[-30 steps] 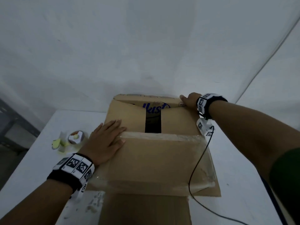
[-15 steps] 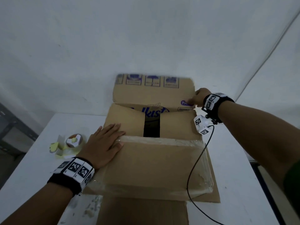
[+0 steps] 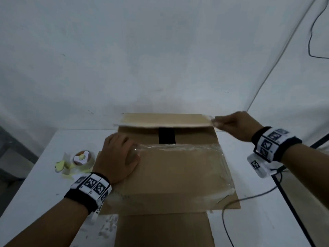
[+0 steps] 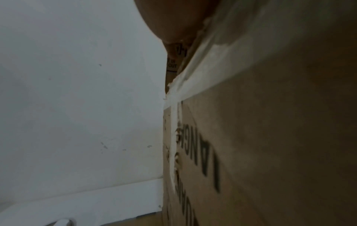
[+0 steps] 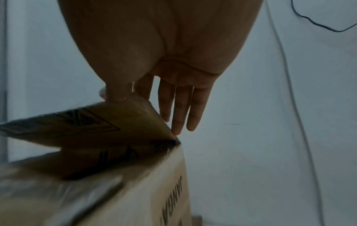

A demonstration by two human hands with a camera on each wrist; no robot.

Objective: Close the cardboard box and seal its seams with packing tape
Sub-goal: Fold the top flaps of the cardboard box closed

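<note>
Left hand lies flat on the near flap; right hand pinches the far flap corner.

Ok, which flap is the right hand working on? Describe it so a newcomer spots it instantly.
Start at the cardboard box on the white table. The far flap lies along its back edge, held at its right corner by the right hand. Unlike the flaps lying flat, it is raised.

You are seeing one cardboard box, one tape roll, two hands, two wristbands and one table.
</note>
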